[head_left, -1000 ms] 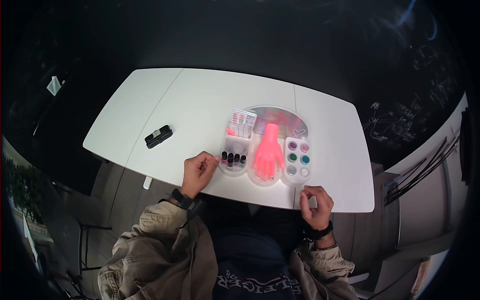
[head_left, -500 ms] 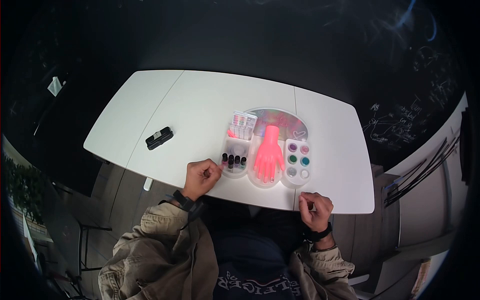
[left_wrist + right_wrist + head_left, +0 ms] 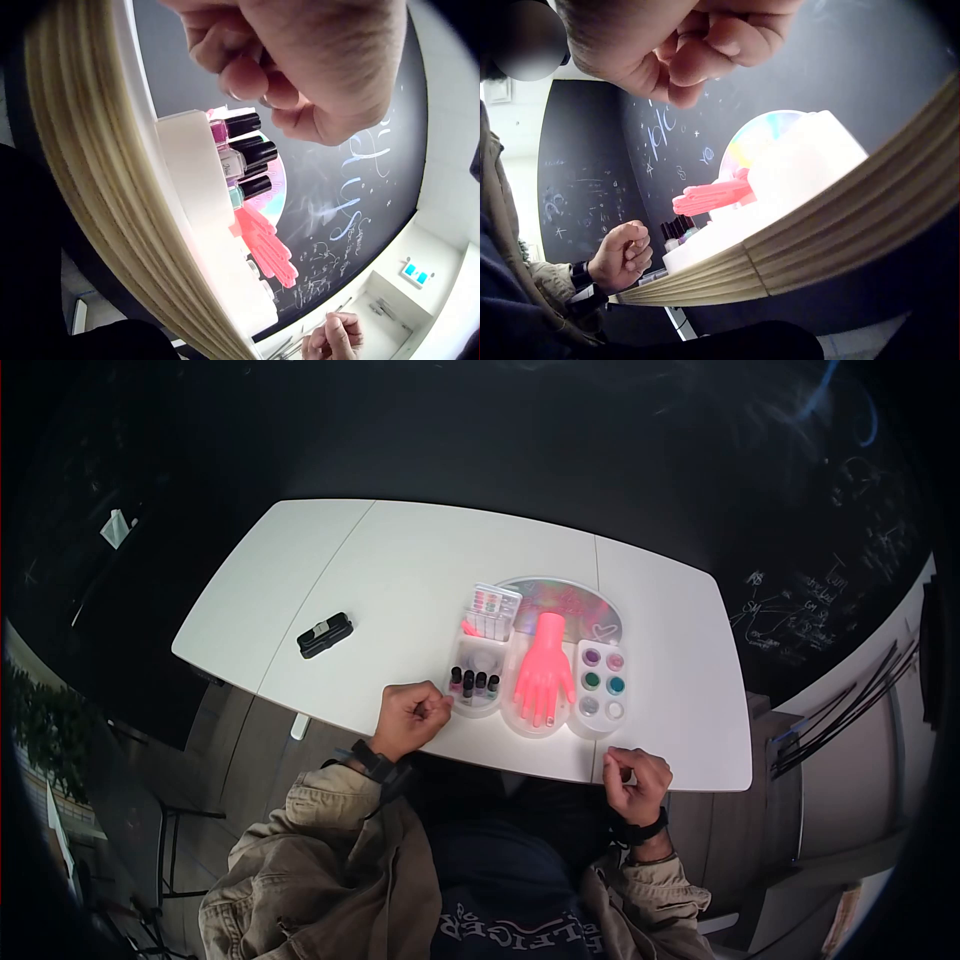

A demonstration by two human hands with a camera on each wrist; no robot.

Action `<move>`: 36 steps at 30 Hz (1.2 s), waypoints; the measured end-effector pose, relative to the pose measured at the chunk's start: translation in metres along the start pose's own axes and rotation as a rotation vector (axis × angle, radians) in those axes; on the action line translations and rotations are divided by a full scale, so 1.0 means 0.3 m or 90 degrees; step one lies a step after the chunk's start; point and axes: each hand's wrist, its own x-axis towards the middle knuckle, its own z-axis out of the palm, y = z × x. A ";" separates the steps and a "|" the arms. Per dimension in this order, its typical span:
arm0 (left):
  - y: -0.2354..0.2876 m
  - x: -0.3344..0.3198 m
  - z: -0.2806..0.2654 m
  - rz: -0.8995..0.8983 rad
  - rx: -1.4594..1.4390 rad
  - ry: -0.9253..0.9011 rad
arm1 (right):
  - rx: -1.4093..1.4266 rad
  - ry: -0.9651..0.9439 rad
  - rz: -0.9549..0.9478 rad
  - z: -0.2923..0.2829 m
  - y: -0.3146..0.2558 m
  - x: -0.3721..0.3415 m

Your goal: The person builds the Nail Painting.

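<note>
A pink model hand (image 3: 544,670) lies fingers-down on a white nail-polish stand (image 3: 482,707) on the table. Several nail polish bottles (image 3: 238,161) with black caps fill its left side, and pots of coloured powder (image 3: 592,680) sit in its right side. My left hand (image 3: 413,718) hovers at the table's near side, just left of the bottles, fingers loosely curled with nothing in them. By the near edge, below the pots, is my right hand (image 3: 637,778), loosely curled too and holding nothing.
A black case (image 3: 326,635) lies on the left of the white table (image 3: 400,560). Behind the model hand stands a shiny curved panel (image 3: 570,603), with a clear box of small pieces (image 3: 491,610) at its left. A dark chalkboard wall (image 3: 480,440) is beyond.
My left hand has drawn slightly down and right, its fingers curling in more. My right hand has lowered a little toward the near edge. The stand and its contents stay put.
</note>
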 end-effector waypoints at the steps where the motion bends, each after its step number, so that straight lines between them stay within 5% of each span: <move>1: -0.001 0.000 0.000 0.001 0.004 -0.001 | -0.001 -0.001 -0.003 0.001 0.002 -0.002; 36: 0.017 0.026 -0.020 -0.007 -0.023 -0.001 | 0.003 0.016 -0.018 0.003 0.010 -0.006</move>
